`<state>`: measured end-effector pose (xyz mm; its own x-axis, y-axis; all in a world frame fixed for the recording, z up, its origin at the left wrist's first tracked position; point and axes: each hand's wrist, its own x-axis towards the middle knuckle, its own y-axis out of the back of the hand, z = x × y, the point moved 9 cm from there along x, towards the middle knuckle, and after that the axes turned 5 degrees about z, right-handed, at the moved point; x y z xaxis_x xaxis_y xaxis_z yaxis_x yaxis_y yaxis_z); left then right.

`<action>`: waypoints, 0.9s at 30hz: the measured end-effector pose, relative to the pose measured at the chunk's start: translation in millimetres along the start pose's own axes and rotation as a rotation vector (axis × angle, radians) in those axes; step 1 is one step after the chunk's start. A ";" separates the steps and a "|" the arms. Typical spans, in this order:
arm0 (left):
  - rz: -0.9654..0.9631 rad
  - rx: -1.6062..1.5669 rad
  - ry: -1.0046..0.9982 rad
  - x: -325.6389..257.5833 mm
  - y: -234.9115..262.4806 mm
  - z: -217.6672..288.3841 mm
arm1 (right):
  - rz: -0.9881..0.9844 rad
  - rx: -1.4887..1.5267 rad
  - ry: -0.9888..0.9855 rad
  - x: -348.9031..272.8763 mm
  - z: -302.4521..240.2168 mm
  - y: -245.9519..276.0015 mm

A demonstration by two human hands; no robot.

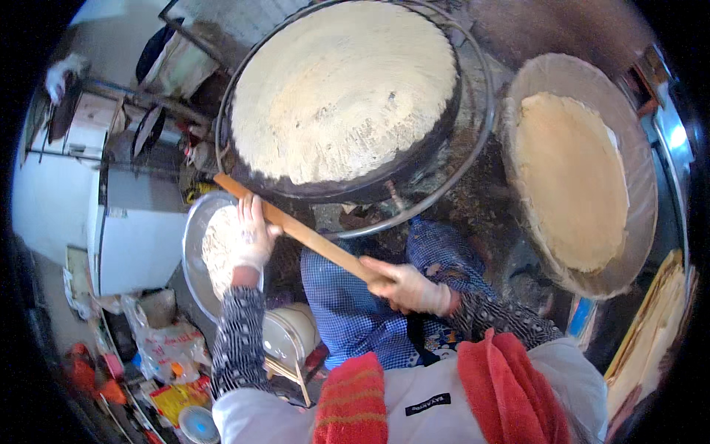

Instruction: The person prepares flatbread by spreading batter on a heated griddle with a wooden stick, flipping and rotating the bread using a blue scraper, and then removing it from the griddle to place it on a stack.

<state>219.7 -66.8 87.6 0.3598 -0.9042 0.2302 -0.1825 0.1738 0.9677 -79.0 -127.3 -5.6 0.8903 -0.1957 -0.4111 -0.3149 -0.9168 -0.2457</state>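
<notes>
Wooden stick (303, 235) | left hand (251, 235) and right hand (405, 285) gripping it | yellow packet (174, 399) lower left

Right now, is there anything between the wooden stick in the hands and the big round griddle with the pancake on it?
Nothing visible stands between them. The left hand and right hand hold the wooden stick, and its far end already reaches the near edge of the griddle, beside the pancake.
</notes>
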 end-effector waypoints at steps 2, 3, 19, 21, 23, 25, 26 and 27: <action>0.164 -0.102 -0.089 19.7 25.3 54.8 | 0.250 -0.306 0.332 -46.1 -25.4 29.2; 0.173 -0.114 -0.129 44.5 24.0 91.3 | 0.348 -0.398 0.318 -74.2 -23.6 48.4; 0.013 -0.138 -0.309 239.8 -61.7 153.4 | 0.277 0.587 0.033 -29.1 -53.3 112.0; 0.053 -0.152 -0.240 221.6 -65.1 109.2 | 0.216 0.517 -0.023 -10.3 -53.2 92.7; 0.145 -0.185 -0.215 196.2 -60.5 76.7 | 0.181 0.543 -0.060 4.4 -50.8 74.4; 0.112 -0.165 -0.155 170.6 -63.9 43.5 | 0.155 0.434 -0.072 14.5 -48.7 61.7; 0.156 -0.159 -0.172 156.3 -59.2 30.4 | 0.143 0.367 -0.052 21.5 -49.1 54.7; 0.126 -0.145 -0.164 143.7 -59.8 14.4 | 0.106 0.311 -0.062 25.9 -46.8 45.9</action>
<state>269.1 -212.7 61.4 0.1872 -0.9209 0.3419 -0.0793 0.3328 0.9397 -55.0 -190.7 13.6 0.8289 -0.2538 -0.4985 -0.4980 -0.7407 -0.4510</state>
